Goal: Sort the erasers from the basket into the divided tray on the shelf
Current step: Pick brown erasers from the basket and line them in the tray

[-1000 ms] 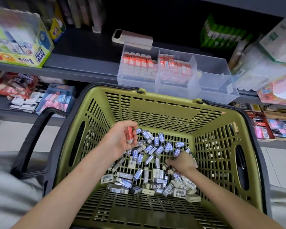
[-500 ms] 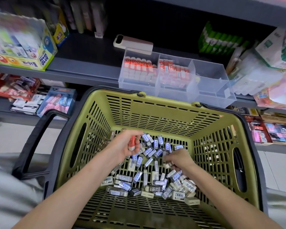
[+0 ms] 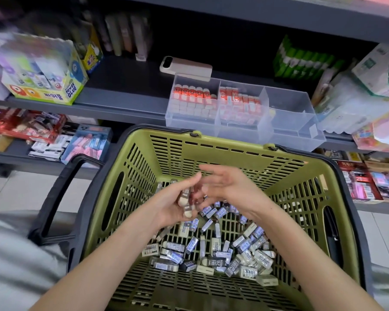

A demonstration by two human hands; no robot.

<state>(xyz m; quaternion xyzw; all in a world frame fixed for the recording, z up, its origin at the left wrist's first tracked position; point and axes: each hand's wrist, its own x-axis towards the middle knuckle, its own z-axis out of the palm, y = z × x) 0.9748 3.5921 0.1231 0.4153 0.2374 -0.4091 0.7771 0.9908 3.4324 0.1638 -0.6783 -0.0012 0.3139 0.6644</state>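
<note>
Your grey shelf [image 3: 126, 86] carries the clear divided tray [image 3: 301, 131] at its near edge, a beige power bank [image 3: 186, 68] just behind it, and a glue box [image 3: 45, 72] far left.

Left hand [image 3: 171, 205] curls round a few erasers [image 3: 187, 209], the right hand [image 3: 231, 189] close beside it with fingers straight.

1. basket [image 3: 211, 158]: olive slotted plastic, matt; handle [image 3: 54, 198] black plastic, smooth.
2. divided tray [image 3: 290, 122]: clear plastic, glossy.
3. erasers [image 3: 213, 245]: matt off-white bodies, printed sleeves with slight sheen.
4. shelf [image 3: 126, 102]: dark grey, matt, looks like painted metal.
5. glue box [image 3: 45, 93]: printed cardboard.
</note>
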